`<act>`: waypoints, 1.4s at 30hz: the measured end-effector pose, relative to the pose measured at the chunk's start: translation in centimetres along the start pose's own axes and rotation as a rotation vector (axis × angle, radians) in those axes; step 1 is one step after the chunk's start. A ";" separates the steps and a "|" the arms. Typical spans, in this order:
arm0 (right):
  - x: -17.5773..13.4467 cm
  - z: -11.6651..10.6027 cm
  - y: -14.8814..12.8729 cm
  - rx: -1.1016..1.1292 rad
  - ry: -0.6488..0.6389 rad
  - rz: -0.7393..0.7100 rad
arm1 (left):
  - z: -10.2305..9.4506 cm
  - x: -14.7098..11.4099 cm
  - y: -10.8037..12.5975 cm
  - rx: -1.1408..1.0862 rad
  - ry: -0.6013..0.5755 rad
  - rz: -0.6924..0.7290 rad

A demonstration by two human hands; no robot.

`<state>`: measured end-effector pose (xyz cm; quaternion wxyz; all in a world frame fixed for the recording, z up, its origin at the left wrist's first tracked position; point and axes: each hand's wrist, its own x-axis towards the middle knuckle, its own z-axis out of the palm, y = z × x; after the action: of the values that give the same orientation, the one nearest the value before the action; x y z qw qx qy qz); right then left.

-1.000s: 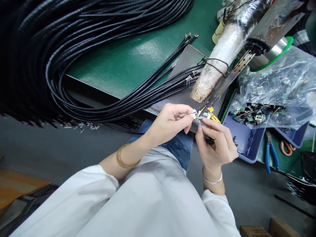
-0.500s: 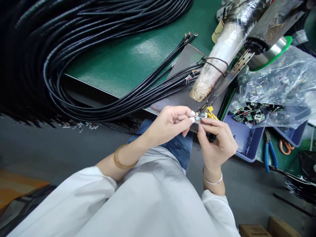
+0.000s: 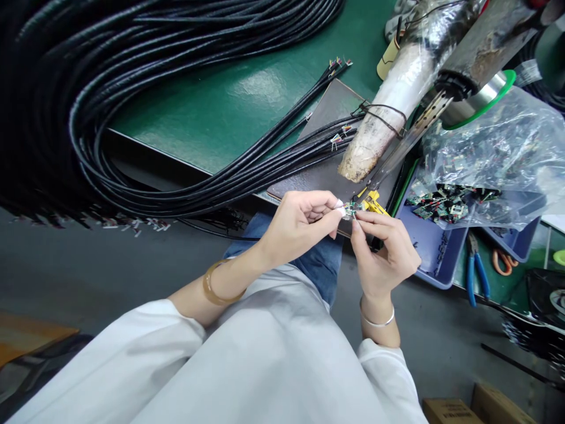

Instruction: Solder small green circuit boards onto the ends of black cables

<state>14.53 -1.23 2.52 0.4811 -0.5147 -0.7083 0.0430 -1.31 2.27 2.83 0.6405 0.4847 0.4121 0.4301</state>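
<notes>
My left hand [image 3: 304, 227] is closed in a pinch, thumb and forefinger on the near end of a small circuit board [image 3: 354, 208] with rows of metal contacts. My right hand [image 3: 386, 247] is closed too, its thumb and fingertips around a thin pale wire [image 3: 354, 217] that curves up to the board. Just beyond the fingertips stands a yellow clip-like piece [image 3: 375, 202]. The tip of a soldering iron [image 3: 404, 144] points down near the board, its handle held in a mount above. My fingers partly cover the board.
Black cables [image 3: 198, 191] with stripped ends sweep across the green table [image 3: 176, 126] and a dark plate [image 3: 300, 171]. A white wrapped tube [image 3: 379, 126] hangs over it. On the right are a metal spool [image 3: 477, 106], bagged circuit boards [image 3: 494, 159], a blue tray [image 3: 445, 274] and blue-handled pliers [image 3: 477, 271].
Both hands keep their pinch and stay close together at the board. The board has turned slightly between the fingers. The whole view has shifted a little.
</notes>
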 end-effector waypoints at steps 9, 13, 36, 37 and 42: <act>0.4 0.2 0.6 0.039 -0.003 0.021 | 0.0 0.0 0.2 -0.019 -0.074 -0.068; 0.4 0.4 0.6 0.009 0.002 -0.008 | 0.0 0.0 0.1 -0.003 -0.089 -0.070; -0.2 0.4 0.4 -0.050 0.017 -0.091 | 0.1 0.3 0.0 -0.026 -0.080 -0.066; -0.2 0.4 0.4 -0.051 0.018 -0.090 | 0.1 0.3 0.0 -0.022 -0.077 -0.064; 0.2 0.3 0.6 -0.044 0.029 -0.084 | 0.2 0.5 0.0 0.010 -0.076 -0.034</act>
<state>14.77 -0.70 2.13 0.4813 -0.4956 -0.7230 -0.0003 -1.02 2.67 2.80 0.6604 0.4968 0.3979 0.3984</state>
